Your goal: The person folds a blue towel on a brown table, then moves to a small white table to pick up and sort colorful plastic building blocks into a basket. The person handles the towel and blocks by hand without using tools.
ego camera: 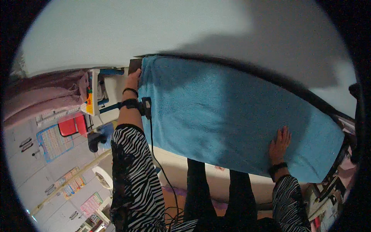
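Observation:
A light blue terry towel covers a long surface against the wall. My left hand is at the towel's left edge, beside a dark brown corner of that surface; whether its fingers grip the edge is hard to see. My right hand lies flat on the towel near its front right part, fingers extended, holding nothing. Dark bands circle both wrists, and a small black device with a cable is at the left wrist, by the towel's edge.
The black cable runs down to a coil near my legs. A white shelf rack with blue bars stands at the left, near pink fabric and pale cabinets. A pale wall rises behind the towel. Assorted items crowd the lower right.

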Tool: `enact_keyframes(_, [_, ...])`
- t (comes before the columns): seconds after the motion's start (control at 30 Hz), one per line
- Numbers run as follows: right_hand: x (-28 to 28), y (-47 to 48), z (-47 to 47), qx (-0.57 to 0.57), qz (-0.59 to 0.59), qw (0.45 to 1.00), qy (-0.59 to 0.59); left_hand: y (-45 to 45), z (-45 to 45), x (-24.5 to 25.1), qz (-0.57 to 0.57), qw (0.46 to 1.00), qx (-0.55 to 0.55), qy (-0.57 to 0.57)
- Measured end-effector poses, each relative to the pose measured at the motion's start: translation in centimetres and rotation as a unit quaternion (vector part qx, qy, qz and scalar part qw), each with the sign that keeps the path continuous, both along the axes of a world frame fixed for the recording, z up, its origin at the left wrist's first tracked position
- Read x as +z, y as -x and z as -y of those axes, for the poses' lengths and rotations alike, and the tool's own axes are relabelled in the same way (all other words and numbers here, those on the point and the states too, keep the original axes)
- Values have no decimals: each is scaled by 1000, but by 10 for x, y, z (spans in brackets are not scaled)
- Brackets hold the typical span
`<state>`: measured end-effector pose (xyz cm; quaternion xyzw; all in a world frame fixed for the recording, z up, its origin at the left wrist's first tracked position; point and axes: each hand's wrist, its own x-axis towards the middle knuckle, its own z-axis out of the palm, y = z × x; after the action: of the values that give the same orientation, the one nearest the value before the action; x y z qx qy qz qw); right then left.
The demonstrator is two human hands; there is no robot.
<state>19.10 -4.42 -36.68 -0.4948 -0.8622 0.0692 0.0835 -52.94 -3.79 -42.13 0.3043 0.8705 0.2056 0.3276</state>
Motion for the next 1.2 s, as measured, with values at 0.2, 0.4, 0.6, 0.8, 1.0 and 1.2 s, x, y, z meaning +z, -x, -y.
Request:
enact_keyframes(0.2, [5, -7, -3, -24, 66, 997, 32, -14, -71, 35, -104, 993, -46, 15])
enact_keyframes(0.4, [3, -13, -6, 8, 43, 999, -26, -38, -90, 53, -286, 957, -7, -55])
enact_keyframes(0.6, [1, -16, -11, 17, 36, 998, -49, -78, -92, 48, -403, 915, -10, 28])
enact_keyframes(0.8, [-2, -24, -11, 21, 44, 997, -59, -74, -76, 47, -492, 817, -280, -113])
enact_keyframes(1.0, [-3, -31, -3, 2, 63, 997, -42, -61, -64, 34, -464, 857, -221, -25])
enact_keyframes(1.2, [-1, -35, -7, 32, 52, 996, -58, -89, 67, 61, -225, 962, 57, -145])
